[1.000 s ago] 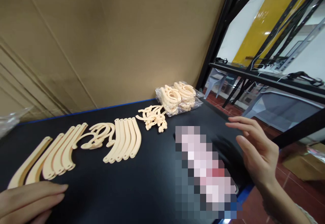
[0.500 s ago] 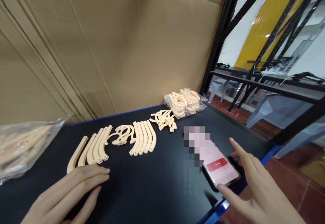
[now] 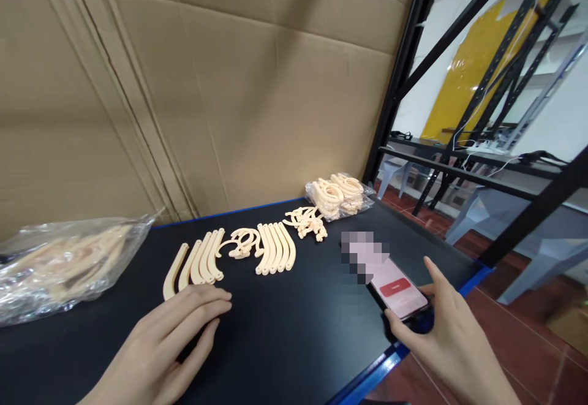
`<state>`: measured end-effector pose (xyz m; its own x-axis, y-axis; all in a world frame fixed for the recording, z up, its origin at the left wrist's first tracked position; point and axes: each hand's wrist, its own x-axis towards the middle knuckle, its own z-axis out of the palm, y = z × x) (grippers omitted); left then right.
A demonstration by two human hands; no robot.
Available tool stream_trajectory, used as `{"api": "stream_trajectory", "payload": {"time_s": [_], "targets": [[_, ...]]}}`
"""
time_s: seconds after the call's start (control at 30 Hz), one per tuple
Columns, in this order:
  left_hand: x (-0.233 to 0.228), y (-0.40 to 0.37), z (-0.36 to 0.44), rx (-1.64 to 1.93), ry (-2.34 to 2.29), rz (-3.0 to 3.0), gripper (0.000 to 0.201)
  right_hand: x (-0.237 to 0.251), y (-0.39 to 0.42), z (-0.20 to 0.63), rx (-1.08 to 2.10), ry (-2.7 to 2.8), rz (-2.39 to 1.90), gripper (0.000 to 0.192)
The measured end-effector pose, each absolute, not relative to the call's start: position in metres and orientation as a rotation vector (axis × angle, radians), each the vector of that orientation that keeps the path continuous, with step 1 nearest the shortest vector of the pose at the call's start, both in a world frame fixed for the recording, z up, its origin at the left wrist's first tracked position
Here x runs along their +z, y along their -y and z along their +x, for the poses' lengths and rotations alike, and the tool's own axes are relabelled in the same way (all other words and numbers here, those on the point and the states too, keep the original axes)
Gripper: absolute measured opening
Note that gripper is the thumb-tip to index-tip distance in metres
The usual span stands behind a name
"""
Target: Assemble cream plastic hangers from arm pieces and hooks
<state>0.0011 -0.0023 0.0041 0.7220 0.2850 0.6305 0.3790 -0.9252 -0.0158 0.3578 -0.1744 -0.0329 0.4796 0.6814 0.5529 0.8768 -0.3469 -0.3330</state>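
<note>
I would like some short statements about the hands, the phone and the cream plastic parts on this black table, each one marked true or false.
1. The right hand touches the phone near the table's edge. True.
2. The left hand holds a curved plastic part in the air. False: it lies flat and open on the black table, just in front of the parts.
3. A clear bag of parts lies at the far left. True.
4. The phone's screen is dark. False: it is lit, with a red button.
5. The loose curved parts lie in a row. True.
</note>
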Motion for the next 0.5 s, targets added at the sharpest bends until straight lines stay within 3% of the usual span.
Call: {"api": "stream_trajectory", "payload": {"time_s": [0.5], "targets": [[0.006,0.012,0.007,-1.08,0.568,-2.887,0.024,-0.019,0.124,0.479,-0.284,1.218,-2.308,0.1]]}}
